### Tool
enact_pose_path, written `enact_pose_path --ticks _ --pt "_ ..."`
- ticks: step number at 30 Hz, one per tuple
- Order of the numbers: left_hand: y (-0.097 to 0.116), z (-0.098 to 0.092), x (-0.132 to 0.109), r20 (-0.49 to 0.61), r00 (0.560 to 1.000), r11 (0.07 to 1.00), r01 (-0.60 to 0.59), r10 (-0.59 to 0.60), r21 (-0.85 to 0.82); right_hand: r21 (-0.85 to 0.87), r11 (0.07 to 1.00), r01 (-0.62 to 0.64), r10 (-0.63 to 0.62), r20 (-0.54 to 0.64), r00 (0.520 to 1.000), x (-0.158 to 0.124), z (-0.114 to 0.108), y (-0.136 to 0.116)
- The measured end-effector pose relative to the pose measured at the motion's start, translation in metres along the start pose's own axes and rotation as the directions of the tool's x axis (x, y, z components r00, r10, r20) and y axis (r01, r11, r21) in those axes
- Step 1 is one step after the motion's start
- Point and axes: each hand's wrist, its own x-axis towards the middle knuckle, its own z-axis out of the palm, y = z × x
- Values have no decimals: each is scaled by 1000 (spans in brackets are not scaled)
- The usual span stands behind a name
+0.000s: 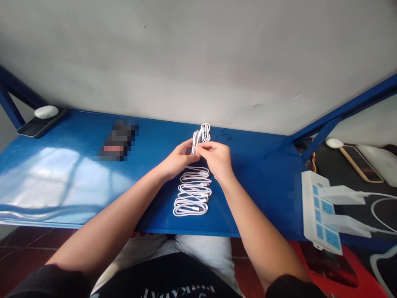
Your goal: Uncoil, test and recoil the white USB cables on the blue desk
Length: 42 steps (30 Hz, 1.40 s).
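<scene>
A coiled white cable [195, 140] is held upright between my two hands over the blue table [257, 178]. My left hand [180, 160] closes on its lower left side. From the right, my right hand [216, 156] pinches the same coil near a thin dark tie around its middle. Just behind my fingers lies another white cable bundle [206, 132], bound with a dark tie. Nearer to me, several looped white cables [191, 203] lie in a column, partly overlapping; my hands hide the far end of that column.
Several thin dark ties [226, 135] lie behind my right hand. A blurred dark object [118, 140] and a phone [41, 124] with a white mouse-like object [46, 111] are at left. At right, a white power strip [321, 211] holds plugged-in chargers, beside the table's blue frame [347, 111].
</scene>
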Motion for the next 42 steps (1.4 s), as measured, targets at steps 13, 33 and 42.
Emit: enact_pose_path --ticks 13,33,42 --pt "1 5 0 -60 994 974 79 -94 -214 -184 981 63 -51 69 996 1 -6 -5" --pt "-13 5 6 -234 966 989 -86 112 119 -295 946 134 -96 140 986 -1 -5 -5" --pt "-9 3 7 -225 972 998 -64 69 29 -433 860 271 -206 192 959 3 -11 -3"
